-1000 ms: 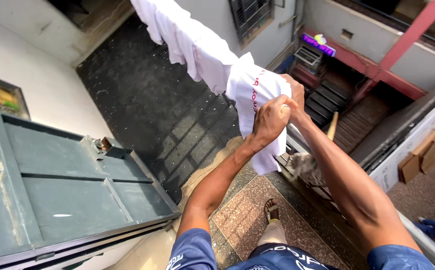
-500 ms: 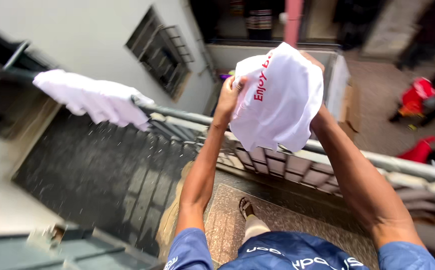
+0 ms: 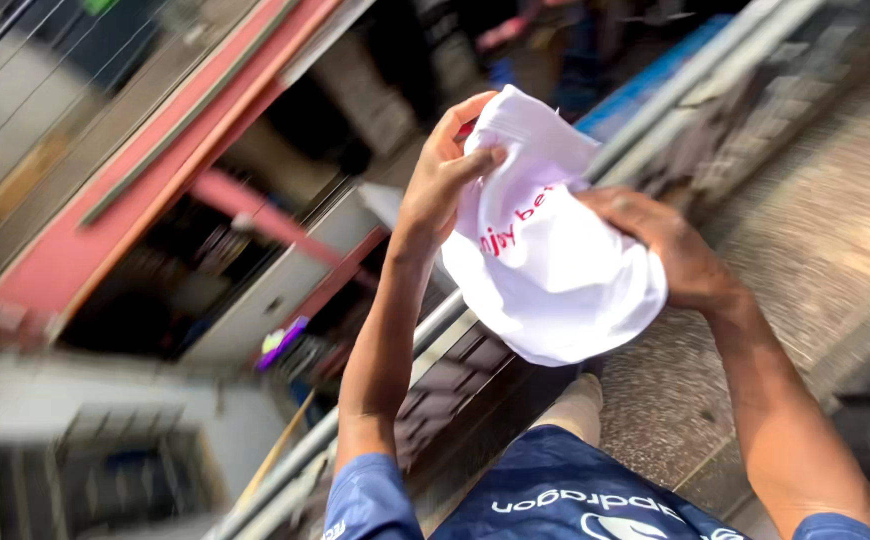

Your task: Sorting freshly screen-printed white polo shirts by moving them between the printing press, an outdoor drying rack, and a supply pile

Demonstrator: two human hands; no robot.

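White cloth (image 3: 545,270) with red print is held up at chest height, clear of the balcony railing (image 3: 455,330). Left hand (image 3: 445,170) pinches its top edge, thumb over the fabric; right hand (image 3: 655,250) clasps the side (apparently to keep it bunched). Background is motion-blurred.

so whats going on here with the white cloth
A person holds a white cloth with red print up in front of them with both bare hands. The left hand pinches its top edge, and the right hand grips its right side. They stand on a speckled floor beside a railing, above a blurred street.
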